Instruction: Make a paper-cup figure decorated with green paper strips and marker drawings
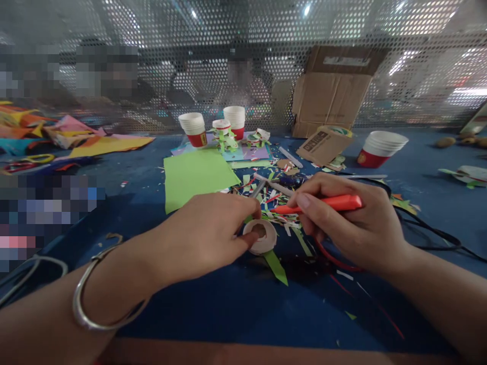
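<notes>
My left hand (213,228) is closed around a small white paper cup piece (262,237) that rests on the blue table, thumb pressed on its rim; a brown patch shows inside it. A silver bangle (95,289) circles that wrist. My right hand (350,228) grips an orange cutter-like tool (323,204), its tip pointing left just above the cup piece. Green and white paper scraps (277,266) lie around and under both hands.
A green paper sheet (196,177) lies ahead on the left. Stacks of white-and-red paper cups (194,129) (236,119) (378,147) stand further back. A cardboard box (335,91) leans on the perforated screen. Coloured papers (76,137) pile at the left. A black cable (429,233) runs on the right.
</notes>
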`<state>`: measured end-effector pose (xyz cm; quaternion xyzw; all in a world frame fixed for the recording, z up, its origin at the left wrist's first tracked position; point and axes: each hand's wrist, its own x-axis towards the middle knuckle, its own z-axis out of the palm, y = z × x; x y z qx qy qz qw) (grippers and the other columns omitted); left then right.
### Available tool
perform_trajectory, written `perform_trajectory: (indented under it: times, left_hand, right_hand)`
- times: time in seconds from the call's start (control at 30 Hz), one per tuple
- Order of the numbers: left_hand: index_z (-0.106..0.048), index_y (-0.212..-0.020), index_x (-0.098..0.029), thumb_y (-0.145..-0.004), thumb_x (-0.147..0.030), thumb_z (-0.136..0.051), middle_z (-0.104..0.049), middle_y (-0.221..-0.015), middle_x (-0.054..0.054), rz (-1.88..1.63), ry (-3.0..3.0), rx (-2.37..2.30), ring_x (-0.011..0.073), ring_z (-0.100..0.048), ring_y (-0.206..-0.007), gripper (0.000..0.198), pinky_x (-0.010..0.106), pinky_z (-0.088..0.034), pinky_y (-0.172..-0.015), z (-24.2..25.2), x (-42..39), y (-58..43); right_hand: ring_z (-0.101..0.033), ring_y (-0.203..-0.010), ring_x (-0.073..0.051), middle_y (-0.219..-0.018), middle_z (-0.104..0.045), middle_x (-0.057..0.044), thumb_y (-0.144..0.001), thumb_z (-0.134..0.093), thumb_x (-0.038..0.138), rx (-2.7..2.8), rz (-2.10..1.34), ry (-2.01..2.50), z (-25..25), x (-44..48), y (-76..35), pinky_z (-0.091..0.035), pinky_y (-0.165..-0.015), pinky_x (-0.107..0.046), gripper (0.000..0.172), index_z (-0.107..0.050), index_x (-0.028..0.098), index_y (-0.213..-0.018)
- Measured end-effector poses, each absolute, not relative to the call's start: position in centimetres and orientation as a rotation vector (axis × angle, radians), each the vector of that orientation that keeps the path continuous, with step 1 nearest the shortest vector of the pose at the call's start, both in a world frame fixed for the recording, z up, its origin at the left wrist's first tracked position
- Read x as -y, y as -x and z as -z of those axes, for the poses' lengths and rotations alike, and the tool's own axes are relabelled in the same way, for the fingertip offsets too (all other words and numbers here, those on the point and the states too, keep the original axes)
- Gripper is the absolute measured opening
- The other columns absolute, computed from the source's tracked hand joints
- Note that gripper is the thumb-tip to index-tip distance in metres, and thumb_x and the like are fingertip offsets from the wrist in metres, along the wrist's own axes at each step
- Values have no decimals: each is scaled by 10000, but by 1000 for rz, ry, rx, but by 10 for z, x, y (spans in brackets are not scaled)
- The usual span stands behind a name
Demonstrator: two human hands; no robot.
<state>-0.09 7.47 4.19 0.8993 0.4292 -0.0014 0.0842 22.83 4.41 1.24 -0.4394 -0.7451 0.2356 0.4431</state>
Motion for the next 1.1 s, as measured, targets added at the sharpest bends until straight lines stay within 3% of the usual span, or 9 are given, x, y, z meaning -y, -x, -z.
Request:
perform_trajectory:
  times: [0.17,0.3,0.43,0.8,1.1]
  left_hand:
    - [-627,-1061,-258,-919,-328,-591,-698,-955,7,-78,-2693,-1230,187,-612,-743,162,301,-327,-600,-43,-73,-2]
    - [-660,-1011,-274,-912,-299,-592,-687,-1003,-7,-73,-2621,-1159,196,-627,-864,122,309,-386,-672,-40,-75,0]
    - [-668,-968,-271,-885,-269,-614,-676,-952,-23,-117,-2527,-1079,165,-609,-816,99,301,-402,-686,-34,-81,5]
    - [-681,-954,-221,-881,-257,-611,-668,-972,16,-120,-2487,-1074,174,-590,-825,108,303,-393,-677,-34,-83,1]
    - [-706,-951,-214,-893,-208,-595,-692,-938,9,-135,-2485,-994,160,-610,-804,126,287,-401,-667,-31,-84,2]
  right_hand:
    - [-553,-548,-109,-641,-630,30,-996,-590,295,1877,-542,1113,-13,-43,-227,-456,-598,-293,204,-697,206,-846]
    - [-543,-549,-112,-635,-615,28,-991,-589,284,1887,-514,1115,-14,-42,-227,-455,-597,-294,204,-685,200,-831]
    - [-566,-580,-117,-657,-632,21,-995,-584,281,1896,-511,1092,-13,-42,-227,-469,-618,-288,213,-659,201,-812]
    - [-564,-551,-131,-629,-628,20,-1003,-590,316,1905,-504,1117,-14,-43,-226,-460,-585,-304,247,-622,224,-776]
    - [-567,-536,-155,-629,-641,2,-1000,-602,341,1877,-544,1173,-15,-40,-224,-434,-541,-334,240,-679,237,-797]
